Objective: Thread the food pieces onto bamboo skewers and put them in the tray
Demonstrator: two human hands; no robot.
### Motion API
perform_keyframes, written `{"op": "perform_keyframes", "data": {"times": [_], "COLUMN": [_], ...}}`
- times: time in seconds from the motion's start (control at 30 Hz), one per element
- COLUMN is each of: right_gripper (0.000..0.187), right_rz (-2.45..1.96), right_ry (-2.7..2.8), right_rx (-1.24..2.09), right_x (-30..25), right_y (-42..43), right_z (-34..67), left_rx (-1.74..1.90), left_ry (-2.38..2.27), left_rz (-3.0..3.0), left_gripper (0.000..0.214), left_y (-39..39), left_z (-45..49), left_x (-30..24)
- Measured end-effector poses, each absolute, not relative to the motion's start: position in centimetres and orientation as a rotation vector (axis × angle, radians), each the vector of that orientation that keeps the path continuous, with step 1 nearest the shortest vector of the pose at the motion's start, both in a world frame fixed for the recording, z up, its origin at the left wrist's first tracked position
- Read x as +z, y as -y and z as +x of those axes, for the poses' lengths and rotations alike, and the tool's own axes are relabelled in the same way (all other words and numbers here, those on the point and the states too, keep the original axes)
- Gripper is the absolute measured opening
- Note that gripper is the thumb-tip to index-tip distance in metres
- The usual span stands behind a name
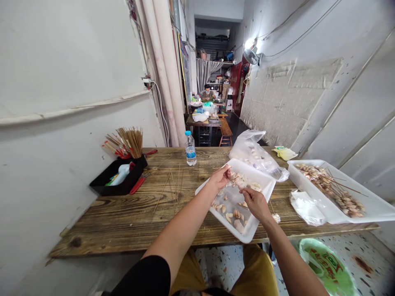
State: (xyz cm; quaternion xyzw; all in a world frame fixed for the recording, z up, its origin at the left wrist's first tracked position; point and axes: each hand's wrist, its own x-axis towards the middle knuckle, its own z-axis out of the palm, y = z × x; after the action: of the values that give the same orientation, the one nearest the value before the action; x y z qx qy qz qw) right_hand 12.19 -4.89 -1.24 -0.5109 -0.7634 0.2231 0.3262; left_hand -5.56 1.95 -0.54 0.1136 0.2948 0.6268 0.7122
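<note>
A white plastic tray (269,190) in front of me holds pale pieces that look like garlic cloves (219,207), some loose near its front, more heaped at the back. Over its left side, my left hand (220,177) has thumb and fingers pinched together; something small and pale shows at the tips, too small to name. My right hand (255,202) is also pinched, above the tray's right side, and what it grips is hidden. Just right of the tray, a thin stick with whitish pieces (276,218) at its end rests on the table.
Bamboo skewers (171,189) lie on the wooden table (123,224). A black box (108,190) with bundled skewers stands left, a water bottle (190,150) behind. A plastic bag (256,154) and a second tray (375,209) with loaded skewers are right. A person (207,93) sits far back.
</note>
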Motion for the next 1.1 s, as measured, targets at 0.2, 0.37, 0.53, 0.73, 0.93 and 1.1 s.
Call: {"op": "perform_keyframes", "data": {"times": [0.2, 0.37, 0.53, 0.73, 0.93, 1.1], "right_gripper": [0.045, 0.044, 0.043, 0.041, 0.039, 0.037], "right_rz": [-1.353, -1.314, -1.284, -1.250, -1.256, -1.256], "right_ry": [2.011, 2.011, 2.008, 1.987, 1.952, 1.893], "right_rx": [0.601, 0.629, 0.616, 0.654, 0.664, 0.693], "right_x": [-1.0, -1.1, -1.2, -1.3, -1.3, -1.0], "right_y": [5.0, 4.9, 4.8, 4.6, 4.6, 4.4], "right_z": [12.2, 12.4, 12.6, 12.7, 12.6, 12.3], "left_rx": [1.364, 1.369, 1.338, 1.304, 1.299, 1.314], "left_ry": [-0.654, -0.642, -0.652, -0.661, -0.665, -0.715], "left_rz": [0.280, 0.347, 0.419, 0.472, 0.496, 0.490], "left_gripper": [0.017, 0.018, 0.022, 0.023, 0.026, 0.026], "left_y": [-2.0, -2.2, -2.2, -2.0, -1.9, -1.9], "left_z": [-5.7, -5.8, -6.0, -5.9, -5.4, -4.7], "left_x": [-0.6, -0.9, -1.1, -0.9, -1.1, -1.3]}}
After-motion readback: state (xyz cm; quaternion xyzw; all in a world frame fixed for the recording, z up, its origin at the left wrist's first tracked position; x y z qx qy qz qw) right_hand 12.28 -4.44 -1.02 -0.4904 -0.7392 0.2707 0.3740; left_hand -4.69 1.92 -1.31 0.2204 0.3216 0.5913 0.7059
